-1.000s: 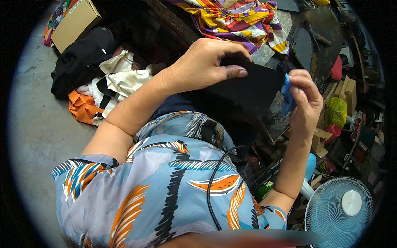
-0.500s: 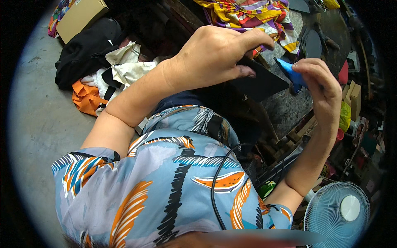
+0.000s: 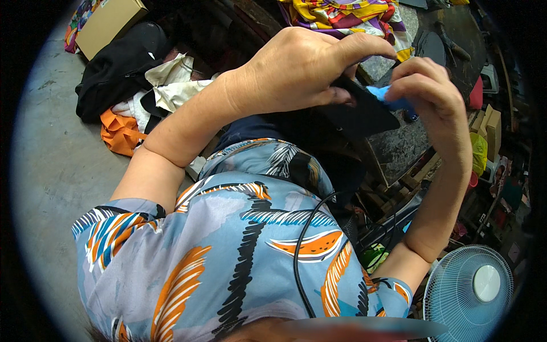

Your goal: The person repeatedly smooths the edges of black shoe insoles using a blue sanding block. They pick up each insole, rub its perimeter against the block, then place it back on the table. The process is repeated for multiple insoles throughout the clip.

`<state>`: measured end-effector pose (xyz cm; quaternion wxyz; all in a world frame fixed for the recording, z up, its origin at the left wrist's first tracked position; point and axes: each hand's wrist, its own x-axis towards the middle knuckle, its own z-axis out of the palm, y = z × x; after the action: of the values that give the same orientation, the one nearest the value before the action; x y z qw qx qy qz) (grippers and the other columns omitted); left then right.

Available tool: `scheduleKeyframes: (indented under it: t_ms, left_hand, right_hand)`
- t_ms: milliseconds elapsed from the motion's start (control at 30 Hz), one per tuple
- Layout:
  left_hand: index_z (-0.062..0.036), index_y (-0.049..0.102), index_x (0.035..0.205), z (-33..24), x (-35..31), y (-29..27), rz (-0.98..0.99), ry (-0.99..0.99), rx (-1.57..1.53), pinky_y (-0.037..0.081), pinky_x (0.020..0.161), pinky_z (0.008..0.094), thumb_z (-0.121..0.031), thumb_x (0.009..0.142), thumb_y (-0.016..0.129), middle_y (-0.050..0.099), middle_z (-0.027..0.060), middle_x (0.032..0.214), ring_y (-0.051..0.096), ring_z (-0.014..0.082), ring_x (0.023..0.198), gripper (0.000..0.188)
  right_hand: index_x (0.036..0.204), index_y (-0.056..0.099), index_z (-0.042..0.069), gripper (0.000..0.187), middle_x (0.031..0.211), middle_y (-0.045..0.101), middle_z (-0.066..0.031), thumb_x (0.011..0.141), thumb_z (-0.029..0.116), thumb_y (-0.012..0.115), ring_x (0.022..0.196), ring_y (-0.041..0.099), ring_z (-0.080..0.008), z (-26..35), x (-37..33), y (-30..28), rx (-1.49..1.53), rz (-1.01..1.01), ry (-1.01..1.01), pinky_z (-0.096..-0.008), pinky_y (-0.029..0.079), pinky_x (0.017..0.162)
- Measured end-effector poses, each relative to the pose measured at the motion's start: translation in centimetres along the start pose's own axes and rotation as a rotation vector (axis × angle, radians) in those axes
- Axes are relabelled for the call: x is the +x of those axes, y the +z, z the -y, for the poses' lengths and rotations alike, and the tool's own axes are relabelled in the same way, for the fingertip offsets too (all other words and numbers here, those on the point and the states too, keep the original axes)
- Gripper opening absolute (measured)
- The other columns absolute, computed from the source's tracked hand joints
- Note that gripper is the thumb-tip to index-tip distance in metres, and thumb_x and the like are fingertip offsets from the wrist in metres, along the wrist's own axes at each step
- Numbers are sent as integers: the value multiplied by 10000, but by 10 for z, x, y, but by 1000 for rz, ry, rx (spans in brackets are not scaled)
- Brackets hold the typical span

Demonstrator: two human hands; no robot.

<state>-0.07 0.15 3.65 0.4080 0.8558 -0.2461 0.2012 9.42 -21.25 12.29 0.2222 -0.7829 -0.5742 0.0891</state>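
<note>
My left hand grips a thin, flat black piece by its left end, fingers curled round it. The black piece tilts down to the right above the work surface. In my right hand is a small blue piece, pinched between the bent fingers, its tip over the upper edge of the black piece. Whether the two touch I cannot tell. My fingers hide most of the blue piece, so its kind does not show.
Beyond my hands lies a patterned yellow, red and purple cloth on a dark worktable. Flat black sole-shaped pieces rest there too. A fan stands at the lower right. At left, a black bag and cardboard box occupy the floor.
My right hand has moved left with the blue piece, bringing its tip over the black piece. The left hand has shifted slightly right, still holding the black piece.
</note>
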Motion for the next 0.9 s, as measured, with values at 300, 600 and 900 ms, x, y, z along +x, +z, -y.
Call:
scheduleKeyframes:
  t_ms: [300, 600, 900]
  left_hand:
    - [-2, 602, 1094, 10, -2, -27, -148, -270, -206, 544, 788, 269, 25, 754, 731, 693, 87, 960, 669, 134, 873, 364]
    - [-74, 627, 1071, 58, 30, -26, -67, -525, 451, 513, 744, 433, -292, 769, 725, 663, 188, 875, 649, 357, 836, 385]
    - [-88, 627, 895, 39, 36, -53, -629, 85, 891, 554, 736, 339, -78, 742, 622, 674, 95, 850, 673, 272, 877, 153]
  right_hand:
    - [1096, 630, 18, 209, 915, 630, -5, 963, 145, 532, 775, 558, -31, -50, 8, 10, 745, -532, 512, -177, 458, 699]
    - [1118, 573, 10, 225, 990, 620, -60, 950, 159, 557, 838, 588, -98, -110, 84, 73, 867, -817, 593, -241, 512, 747]
    - [1128, 562, 39, 204, 1008, 643, -48, 975, 162, 509, 872, 623, -96, -118, 77, 74, 1028, -794, 581, -234, 520, 760]
